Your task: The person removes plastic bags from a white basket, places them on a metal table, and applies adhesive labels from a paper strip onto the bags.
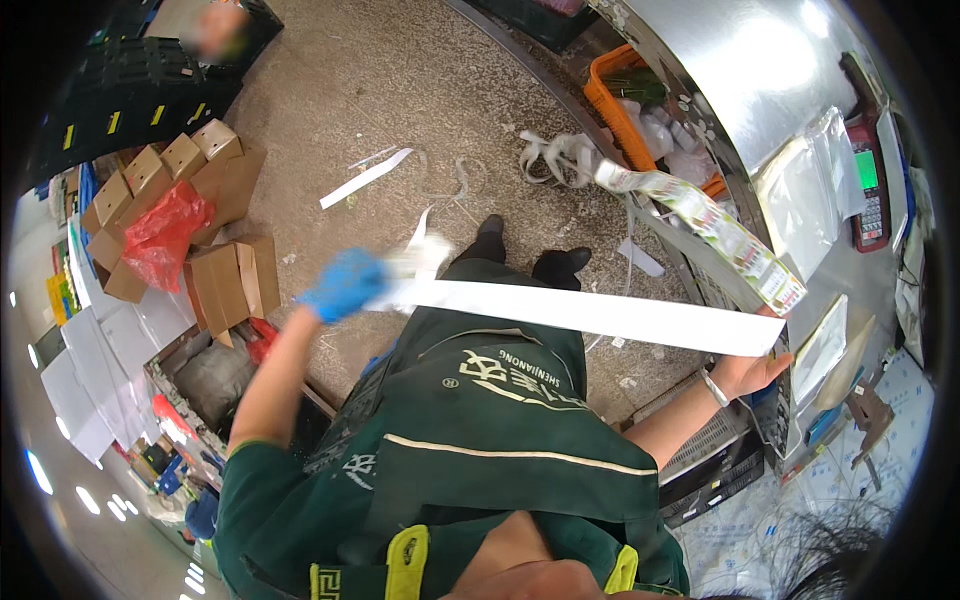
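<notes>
My left hand [345,285], in a blue glove and blurred, closes on the left end of a long white strip [585,311]. A blurred whitish bundle [424,259] lies beside the glove, its kind unclear. My bare right hand [742,375], with a light bracelet, is at the strip's other end; its fingers are partly hidden behind the strip, so its grip cannot be told. The strip is stretched across the front of my green apron [517,420]. Just above the right hand, a strip of printed labels [720,225] curves away along the metal table's edge.
A steel table [742,67] at right bears clear plastic bags [802,195] and a red scale [870,187]. An orange basket [611,90] stands beneath it. Cardboard boxes [225,285] and a red plastic bag [165,232] are at left. White strip scraps [367,178] lie on the floor.
</notes>
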### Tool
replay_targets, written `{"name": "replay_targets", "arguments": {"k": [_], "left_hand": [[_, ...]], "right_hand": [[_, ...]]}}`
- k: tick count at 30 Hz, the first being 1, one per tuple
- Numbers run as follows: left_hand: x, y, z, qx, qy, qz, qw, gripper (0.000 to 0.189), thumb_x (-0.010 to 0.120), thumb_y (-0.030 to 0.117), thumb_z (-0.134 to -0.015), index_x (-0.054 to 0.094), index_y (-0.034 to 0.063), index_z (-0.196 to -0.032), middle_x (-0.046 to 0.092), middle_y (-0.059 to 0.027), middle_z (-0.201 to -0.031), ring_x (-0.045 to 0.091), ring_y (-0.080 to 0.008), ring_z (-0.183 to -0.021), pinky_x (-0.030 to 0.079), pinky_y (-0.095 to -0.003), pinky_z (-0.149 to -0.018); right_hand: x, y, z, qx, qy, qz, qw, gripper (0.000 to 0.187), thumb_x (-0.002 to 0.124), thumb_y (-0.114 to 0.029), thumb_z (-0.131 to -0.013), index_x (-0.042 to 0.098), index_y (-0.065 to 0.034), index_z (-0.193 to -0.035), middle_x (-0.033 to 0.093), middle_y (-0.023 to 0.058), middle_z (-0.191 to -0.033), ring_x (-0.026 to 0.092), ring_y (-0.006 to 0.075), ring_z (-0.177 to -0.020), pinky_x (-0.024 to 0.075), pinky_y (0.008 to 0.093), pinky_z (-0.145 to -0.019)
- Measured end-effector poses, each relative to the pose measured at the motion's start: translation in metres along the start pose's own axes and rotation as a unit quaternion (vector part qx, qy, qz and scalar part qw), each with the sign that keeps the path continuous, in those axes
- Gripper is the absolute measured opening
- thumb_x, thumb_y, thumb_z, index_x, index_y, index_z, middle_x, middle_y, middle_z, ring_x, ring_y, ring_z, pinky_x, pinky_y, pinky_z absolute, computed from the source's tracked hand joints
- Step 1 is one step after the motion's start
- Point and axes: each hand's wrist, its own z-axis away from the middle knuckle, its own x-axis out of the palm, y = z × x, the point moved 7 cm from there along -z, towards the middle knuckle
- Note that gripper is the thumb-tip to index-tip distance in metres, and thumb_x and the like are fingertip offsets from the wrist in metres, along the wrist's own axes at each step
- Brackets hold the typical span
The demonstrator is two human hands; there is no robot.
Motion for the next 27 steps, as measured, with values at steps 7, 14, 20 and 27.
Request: {"name": "replay_targets", "arguments": {"k": [7, 14, 20, 27], "left_hand": [[0.048, -0.37, 0.205, -0.491, -0.011, -0.259, 0.832, 0.047, 0.051, 0.031, -0.088, 0.049, 0.0152, -0.132, 0.05, -0.0135, -0.132, 0.05, -0.0282, -0.121, 0.044, -0.0423, -0.094], [-0.07, 0.205, -0.097, 0.385, 0.097, 0.365, 0.842, 0.068, 0.068, 0.042, -0.078, 0.045, 0.0041, -0.129, 0.047, -0.0196, -0.127, 0.042, -0.0328, -0.121, 0.033, -0.039, -0.103], [-0.024, 0.188, -0.056, 0.366, 0.029, 0.268, 0.891, 0.029, 0.062, 0.028, -0.081, 0.061, 0.0046, -0.098, 0.055, -0.0134, -0.089, 0.052, -0.0299, -0.089, 0.042, -0.0395, -0.077], [0.009, -0.291, 0.148, -0.356, 0.055, -0.081, 0.929, 0.027, 0.059, 0.03, -0.077, 0.067, 0.0076, -0.089, 0.065, -0.0204, -0.092, 0.063, -0.0366, -0.085, 0.049, -0.045, -0.073]], "right_hand": [[0.005, 0.029, 0.008, 0.016, -0.025, -0.006, 1.0, 0.063, 0.052, -0.009, -0.082, 0.027, 0.0077, -0.137, 0.03, 0.022, -0.143, 0.026, 0.0335, -0.134, 0.0153, 0.0458, -0.113], [0.085, 0.179, 0.053, 0.119, -0.031, 0.095, 0.988, 0.06, 0.046, -0.009, -0.084, 0.027, 0.0054, -0.139, 0.036, 0.0218, -0.14, 0.033, 0.0316, -0.131, 0.0197, 0.0426, -0.112], [0.069, 0.057, 0.04, 0.064, -0.08, 0.045, 0.994, 0.069, 0.05, -0.016, -0.079, 0.024, 0.0096, -0.138, 0.03, 0.0234, -0.142, 0.026, 0.0338, -0.133, 0.0171, 0.0457, -0.112], [-0.001, -0.059, 0.066, -0.069, -0.036, 0.019, 0.997, 0.072, 0.048, -0.015, -0.075, 0.022, 0.0118, -0.138, 0.018, 0.0242, -0.148, 0.013, 0.0362, -0.139, 0.0081, 0.0492, -0.114]]}}
